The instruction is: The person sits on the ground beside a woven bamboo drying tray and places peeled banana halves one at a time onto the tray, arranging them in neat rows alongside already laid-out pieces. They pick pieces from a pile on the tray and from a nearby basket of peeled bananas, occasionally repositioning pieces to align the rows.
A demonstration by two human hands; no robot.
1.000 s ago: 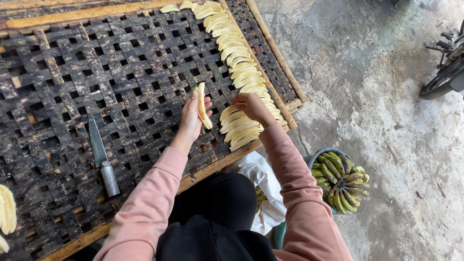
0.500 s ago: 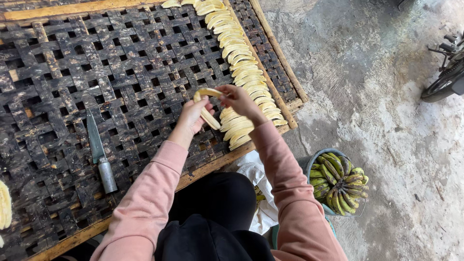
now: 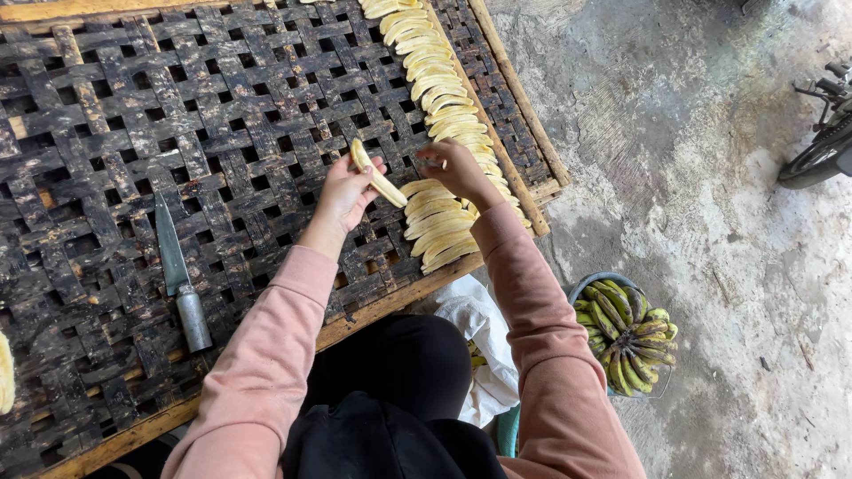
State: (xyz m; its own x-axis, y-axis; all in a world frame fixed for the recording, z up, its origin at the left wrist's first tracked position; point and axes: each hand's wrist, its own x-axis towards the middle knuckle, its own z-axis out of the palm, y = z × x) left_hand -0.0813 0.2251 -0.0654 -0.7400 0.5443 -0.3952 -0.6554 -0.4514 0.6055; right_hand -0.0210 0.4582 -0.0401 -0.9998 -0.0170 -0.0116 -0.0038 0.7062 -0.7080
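While both hands work over the woven rack, this is how things lie.

Left hand: the left hand (image 3: pixel 344 191) is clamped on a peeled banana slice (image 3: pixel 376 175), fingers curled round its lower half, the pale strip slanting up and away past the fingertips.

Right hand: the right hand (image 3: pixel 457 168) rests on the row of banana slices (image 3: pixel 437 98), fingers bent down together onto the slices; whether it pinches one of them I cannot tell.

Banana slice: in the left hand's grip, its near end just beside the row, between the two hands.

Row of slices: runs from under the right hand away toward the far edge of the rack, and a few more slices lie nearer the body than that hand, overlapping like tiles.

Rack: the dark woven rack (image 3: pixel 124 115) with a wooden frame lies under both hands.

Knife: a knife (image 3: pixel 180 270) with a metal handle lies flat on the rack, well to the left of the left hand, blade pointing away.

Bucket: a bucket of green bananas (image 3: pixel 626 333) stands on the concrete floor (image 3: pixel 710 177), to the right of the right elbow.

White bag: a white bag (image 3: pixel 475 328) lies between the arms, near the lap.

Sleeves: both arms wear pink sleeves (image 3: pixel 266 355).
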